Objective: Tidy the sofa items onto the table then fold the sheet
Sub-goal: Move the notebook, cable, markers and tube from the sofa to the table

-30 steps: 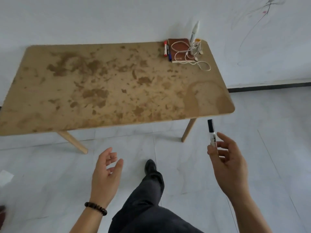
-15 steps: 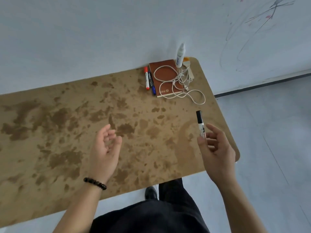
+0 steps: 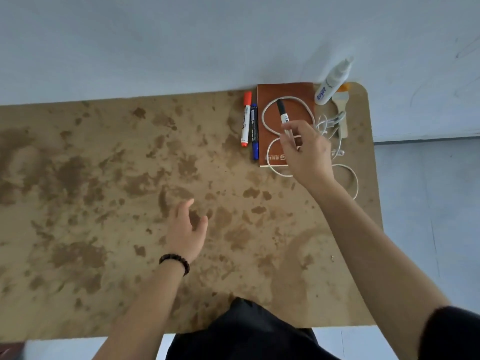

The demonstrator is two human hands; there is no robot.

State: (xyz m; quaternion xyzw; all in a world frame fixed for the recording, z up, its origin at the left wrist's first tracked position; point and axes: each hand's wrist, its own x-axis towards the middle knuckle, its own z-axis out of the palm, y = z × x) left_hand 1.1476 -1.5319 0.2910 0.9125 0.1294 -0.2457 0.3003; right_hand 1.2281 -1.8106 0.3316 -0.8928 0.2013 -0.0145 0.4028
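Note:
My right hand (image 3: 305, 152) pinches a black-capped white marker (image 3: 283, 114) and holds it over the brown notebook (image 3: 285, 90) at the far right of the mottled wooden table (image 3: 104, 178). A white cable (image 3: 348, 178) lies looped across the notebook and the table. Left of the notebook lie a red marker (image 3: 246, 118) and a blue marker (image 3: 254, 131), side by side. My left hand (image 3: 188, 229) hovers over the middle of the table, fingers relaxed, holding nothing. No sofa or sheet is in view.
A white spray bottle (image 3: 332, 83) stands at the far right corner by the wall, with a small wooden brush (image 3: 341, 113) lying beside it. The white wall runs along the table's far edge. Grey floor (image 3: 428, 203) shows to the right.
I have stepped up to the table. My right hand has carried the black marker forward, from above the table's right part to above the notebook. My left hand stays open.

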